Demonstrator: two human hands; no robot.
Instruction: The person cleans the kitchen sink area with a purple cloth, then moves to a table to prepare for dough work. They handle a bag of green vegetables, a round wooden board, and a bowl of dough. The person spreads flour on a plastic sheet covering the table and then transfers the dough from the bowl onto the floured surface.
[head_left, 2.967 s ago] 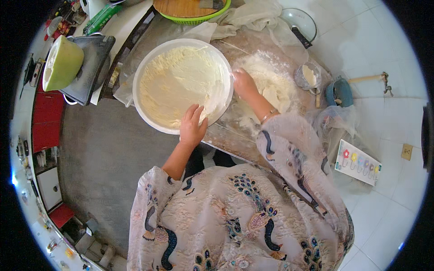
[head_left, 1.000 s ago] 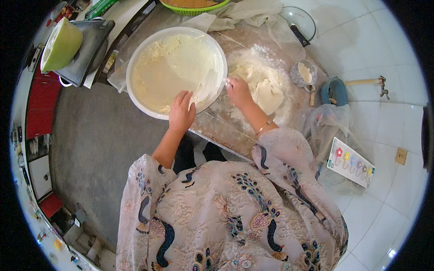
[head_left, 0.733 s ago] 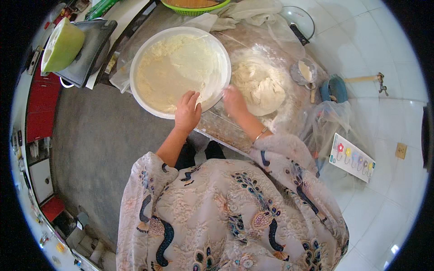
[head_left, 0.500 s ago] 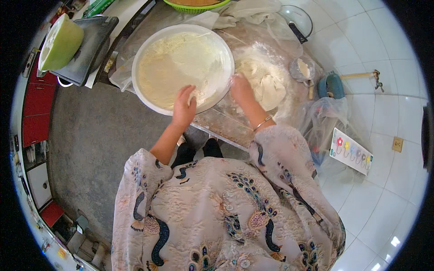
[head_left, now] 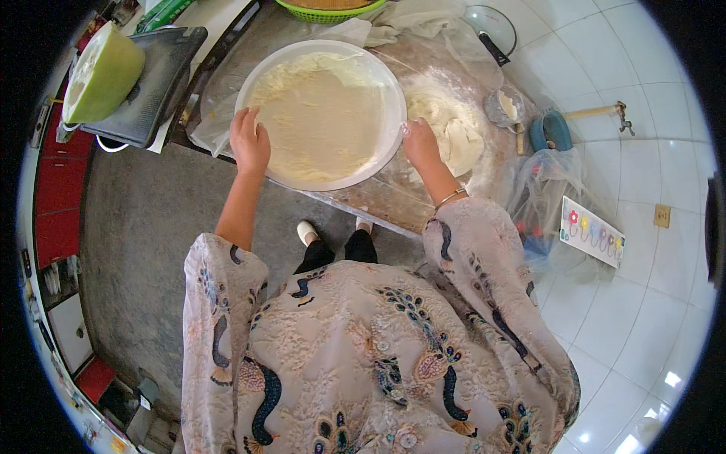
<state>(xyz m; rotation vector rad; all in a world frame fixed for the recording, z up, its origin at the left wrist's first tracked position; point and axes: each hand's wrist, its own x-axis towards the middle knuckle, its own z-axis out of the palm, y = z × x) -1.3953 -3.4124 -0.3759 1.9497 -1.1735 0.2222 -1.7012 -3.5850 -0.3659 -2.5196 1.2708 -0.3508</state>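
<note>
A wide white basin (head_left: 398, 106) stands on the worktop, with a layer of pale yellowish flour (head_left: 325, 121) spread across its bottom and up its sides. My left hand (head_left: 250, 141) is at the basin's left rim, its fingers curled on the edge and the thumb toward the inside. At the right rim, my right hand (head_left: 421, 142) is closed, with white powder on its fingertips; part of its grip is hidden. Just beyond that hand lies a soft lump of white dough (head_left: 459, 144) on a floury patch.
A glass lid (head_left: 491, 29) lies at the back right. Near the tiled wall are a small bowl of flour (head_left: 508, 107), a blue container (head_left: 550, 132) and a tap (head_left: 622, 113). A cut green melon (head_left: 106, 76) rests on a dark tray at left. Plastic sheeting surrounds the worktop.
My left hand has gone from over the basin's front part to its left rim. The basin sits slightly further right, and the flour in it lies differently. My right hand stays by the right rim.
</note>
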